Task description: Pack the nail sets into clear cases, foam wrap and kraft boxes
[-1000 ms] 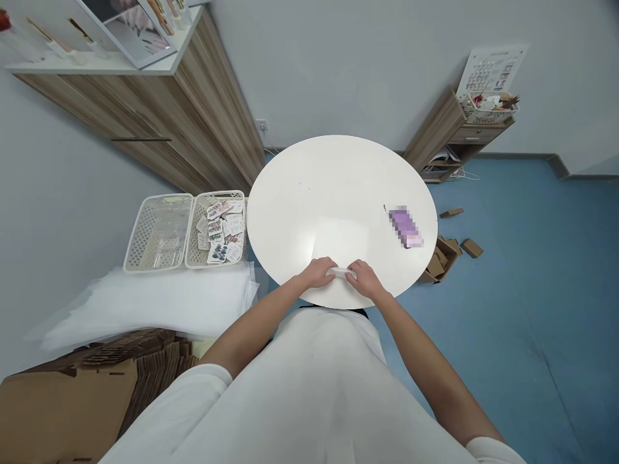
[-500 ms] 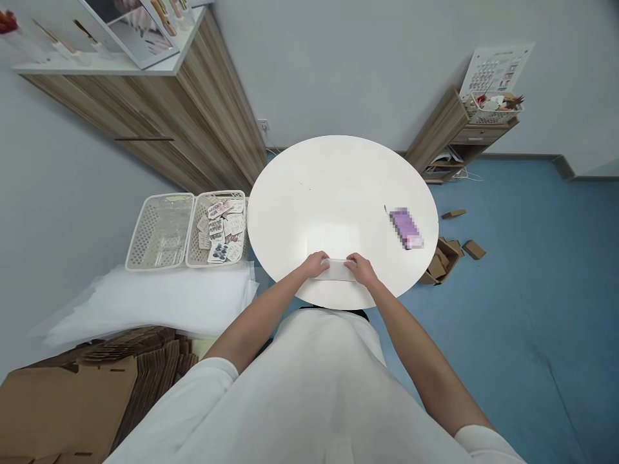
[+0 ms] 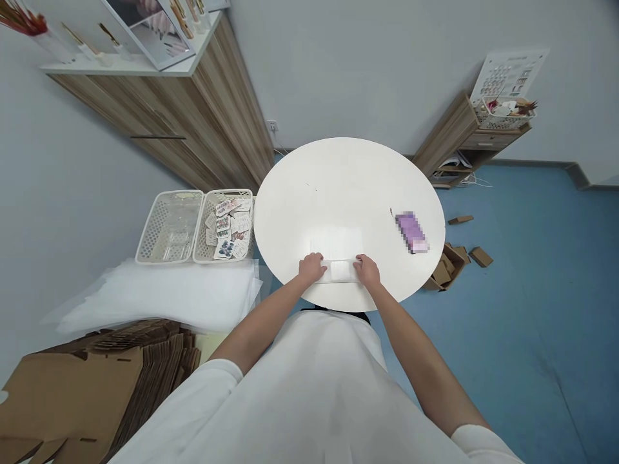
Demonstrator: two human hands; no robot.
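Observation:
A thin white translucent packing sheet point(image 3: 342, 271) lies folded into a flat strip near the front edge of the round white table point(image 3: 345, 177). A paler rectangle sits in the strip's middle; whether it is something wrapped inside cannot be made out. My left hand point(image 3: 311, 267) is closed on the strip's left end, fingers curled over its far edge. At the right end my right hand point(image 3: 368, 270) grips it the same way. Beyond the fold a faint, flat part of the sheet seems to extend across the tabletop. Both hands rest at table height.
Right on the table lies a blurred purple object point(image 3: 411, 232). Two white baskets stand left, one holding printed cards point(image 3: 227, 225). Below are stacked white sheets point(image 3: 159, 290) and flattened cardboard boxes point(image 3: 82, 393). An open carton point(image 3: 445, 267) with small boxes sits on the floor, right.
My hands have moved slightly apart along the strip, and more of the folded sheet shows between them. The whole view has shifted a little.

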